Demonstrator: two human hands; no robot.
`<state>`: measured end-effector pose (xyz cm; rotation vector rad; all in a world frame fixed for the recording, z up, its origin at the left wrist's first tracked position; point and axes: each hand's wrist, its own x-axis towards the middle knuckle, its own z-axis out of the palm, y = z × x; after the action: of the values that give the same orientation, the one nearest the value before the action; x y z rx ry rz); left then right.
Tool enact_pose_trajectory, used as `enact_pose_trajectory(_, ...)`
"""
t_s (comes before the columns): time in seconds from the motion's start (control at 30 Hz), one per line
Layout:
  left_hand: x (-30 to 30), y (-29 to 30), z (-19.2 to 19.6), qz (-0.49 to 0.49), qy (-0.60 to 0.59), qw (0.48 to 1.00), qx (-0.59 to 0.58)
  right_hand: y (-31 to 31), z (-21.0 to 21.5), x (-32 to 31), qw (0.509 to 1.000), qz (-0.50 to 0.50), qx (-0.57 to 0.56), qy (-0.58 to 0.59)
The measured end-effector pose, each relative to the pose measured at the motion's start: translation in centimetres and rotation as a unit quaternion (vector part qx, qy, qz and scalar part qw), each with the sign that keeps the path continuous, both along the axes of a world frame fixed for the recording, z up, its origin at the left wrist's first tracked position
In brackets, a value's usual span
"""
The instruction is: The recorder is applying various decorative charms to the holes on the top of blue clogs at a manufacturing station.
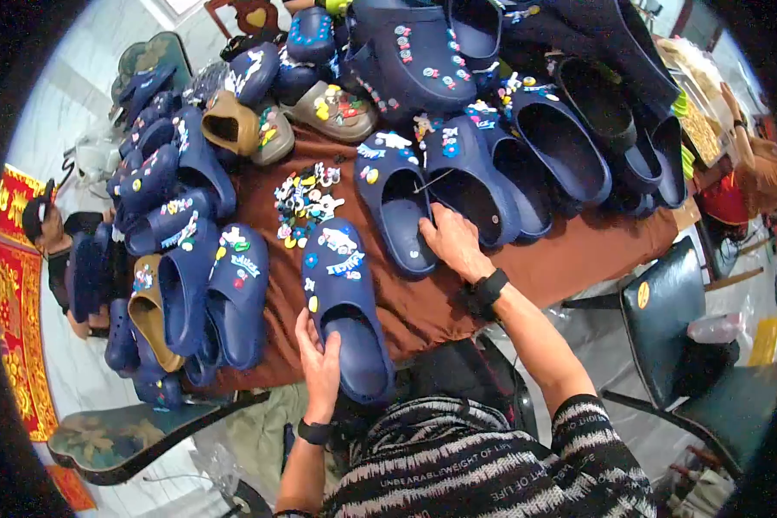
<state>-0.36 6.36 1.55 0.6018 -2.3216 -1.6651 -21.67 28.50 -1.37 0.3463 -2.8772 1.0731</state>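
Observation:
My left hand [320, 367] grips the heel side of a navy clog [347, 293] with colourful charms on its upper, its toe pointing away from me. The thumb lies against the opening and the other fingers are partly hidden by the shoe. My right hand [454, 240] is closed over the side rim of another navy clog [401, 229], where it meets a second navy clog [470, 177]. A thin pale strip [432, 181] crosses between these two clogs. Just beyond the left-hand clog, a pile of loose charms [306, 207] lies on the brown cloth [423, 306].
Navy and brown clogs [238, 289] crowd the table's left side, and more clogs [561, 142] fill the far right. A dark chair [660, 319] stands at right; a patterned seat [138, 440] is at lower left. One person [56, 246] is at left, another [755, 164] at right.

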Motion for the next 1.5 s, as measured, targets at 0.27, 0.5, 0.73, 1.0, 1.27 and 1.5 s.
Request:
enact_pose_trajectory(0.27, -1.2, -3.8, 1.8, -0.033, 0.066, 0.985, -0.154, 4.4, 5.7, 0.7, 0.942, 0.101, -0.221, -0.233)
enact_pose_trajectory(0.5, -13.3, -3.1, 7.1, -0.26, 0.139, 0.91, -0.293, 14.3, 1.9, -3.2, 0.865, 0.158, -0.359, -0.313)
enact_pose_trajectory(0.73, -25.7, -0.1, 1.3, -0.426, 0.019, 0.799, -0.425, 13.9, 2.1, -3.2, 0.885, 0.142, -0.331, -0.295)
enact_pose_trajectory(1.0, -30.4, 4.6, -0.6, -0.369, -0.098, 0.816, -0.435, 12.7, 1.9, -1.5, 0.904, 0.118, -0.321, -0.256)
enact_pose_trajectory(1.27, -31.9, 4.8, -2.2, -0.286, -0.054, 0.857, -0.425, 12.5, 2.5, -0.8, 0.915, 0.081, -0.327, -0.221)
enact_pose_trajectory(1.5, -33.6, 1.6, -0.7, -0.382, 0.042, 0.726, -0.571, 13.9, 2.5, 1.2, 0.93, 0.032, -0.327, -0.166)
